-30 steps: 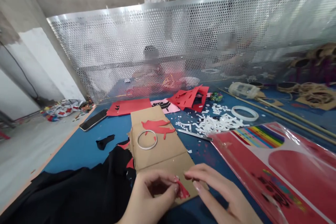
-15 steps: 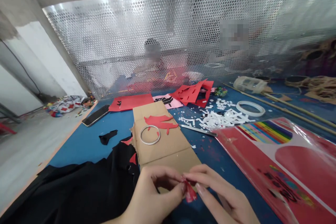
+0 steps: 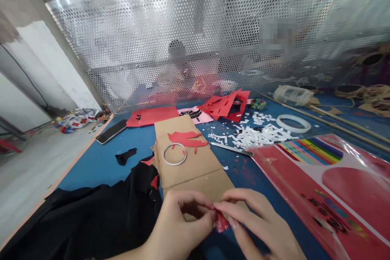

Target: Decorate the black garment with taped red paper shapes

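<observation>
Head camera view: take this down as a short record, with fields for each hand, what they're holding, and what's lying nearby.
Left hand: pinches a small red paper scrap
Right hand: pinches the same scrap
Below hands: tan cardboard sheet
On cardboard: red paper cutout, thin white ring
Left side: crumpled black sheet
Right side: white paper scraps, red plastic packet with rainbow print
Surface: blue tabletop

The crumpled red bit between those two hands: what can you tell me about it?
This small crinkled red paper scrap looks thin and soft, with a ragged outline and a slightly shiny surface. Its upper part is pinched between the fingers of the person's left hand and right hand, while its lower end hangs free, touching nothing else visible.
</observation>
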`<state>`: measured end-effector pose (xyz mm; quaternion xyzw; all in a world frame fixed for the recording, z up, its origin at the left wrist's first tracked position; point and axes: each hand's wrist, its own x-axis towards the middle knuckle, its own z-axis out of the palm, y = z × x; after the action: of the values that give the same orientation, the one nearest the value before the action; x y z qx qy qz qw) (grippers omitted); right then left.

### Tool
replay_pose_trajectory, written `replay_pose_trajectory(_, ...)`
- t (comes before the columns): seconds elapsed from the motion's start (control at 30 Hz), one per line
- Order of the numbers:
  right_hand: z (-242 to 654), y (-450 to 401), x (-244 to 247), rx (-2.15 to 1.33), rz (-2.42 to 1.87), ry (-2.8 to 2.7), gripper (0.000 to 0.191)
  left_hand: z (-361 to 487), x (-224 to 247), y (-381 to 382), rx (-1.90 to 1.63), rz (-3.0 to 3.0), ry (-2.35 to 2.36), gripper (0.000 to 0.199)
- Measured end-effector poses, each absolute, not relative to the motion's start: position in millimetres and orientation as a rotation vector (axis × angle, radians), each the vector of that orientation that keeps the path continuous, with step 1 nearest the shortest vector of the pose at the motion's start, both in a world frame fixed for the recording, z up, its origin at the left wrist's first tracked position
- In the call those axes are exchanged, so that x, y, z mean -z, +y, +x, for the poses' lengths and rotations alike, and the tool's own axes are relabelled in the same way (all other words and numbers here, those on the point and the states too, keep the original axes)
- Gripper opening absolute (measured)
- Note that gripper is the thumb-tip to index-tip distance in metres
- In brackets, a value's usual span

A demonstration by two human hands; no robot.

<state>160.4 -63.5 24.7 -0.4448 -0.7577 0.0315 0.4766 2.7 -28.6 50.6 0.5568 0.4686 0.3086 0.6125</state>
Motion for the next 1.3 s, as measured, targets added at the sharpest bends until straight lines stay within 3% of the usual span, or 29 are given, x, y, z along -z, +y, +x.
replay_pose_trajectory(0.13, 169, -64, -31, 0.46, -1.04, -2.137, 0.031, 3, -51, -28, -0.686, 1.468, 1.112, 0.007)
replay_pose_trajectory(0.23, 178, -67, -38, 0.553, -1.078, -2.223, 0.035, 1, -50, -26, -0.664, 1.419, 1.056, 0.007)
replay_pose_trajectory(0.37, 185, -66, -47, 0.305, -1.097, -2.08, 0.037, -3, -48, -21, -0.63, 1.212, 0.859, 0.005)
replay_pose_trajectory(0.5, 184, -60, -48, -0.077, -1.036, -2.022, 0.03, -6, -50, -17, -0.636, 1.16, 0.739, 0.019)
replay_pose_trajectory(0.7, 185, -56, -42, -0.344, -0.921, -2.056, 0.024, -10, -51, -15, -0.549, 1.036, 0.605, 0.041)
replay_pose_trajectory(1.03, 173, -54, -51, -0.665, -1.017, -1.862, 0.014, -11, -57, -8, -0.448, 0.964, 0.544, 0.03)
replay_pose_trajectory(1.3, 170, -51, -53, -0.96, -1.281, -1.434, 0.019, -18, -62, 9, -0.907, 1.042, 0.747, 0.008)
